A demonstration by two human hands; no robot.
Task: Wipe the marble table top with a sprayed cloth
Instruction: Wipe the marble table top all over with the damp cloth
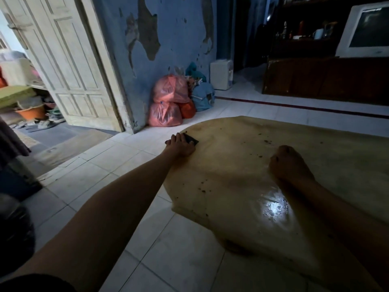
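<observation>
We see our left hand (181, 145) stretched out to the far left edge of the table top (242, 165), lying flat on a dark cloth (191, 139) with the fingers spread over it, pressing it down against the marble. Only a corner of the cloth shows past the fingers. Our right hand (289, 162) rests on the table near its middle, well apart from the cloth, fingers curled into a fist; we cannot tell whether it holds anything. Dark specks dot the marble, and a wet patch (273, 207) shines near our right forearm. Beyond the table, on the white tiled floor (179, 249), red bags (168, 102) and a blue bag (203, 96) lean against the peeling blue wall (168, 39). A pale door (73, 60) stands open to the left.
</observation>
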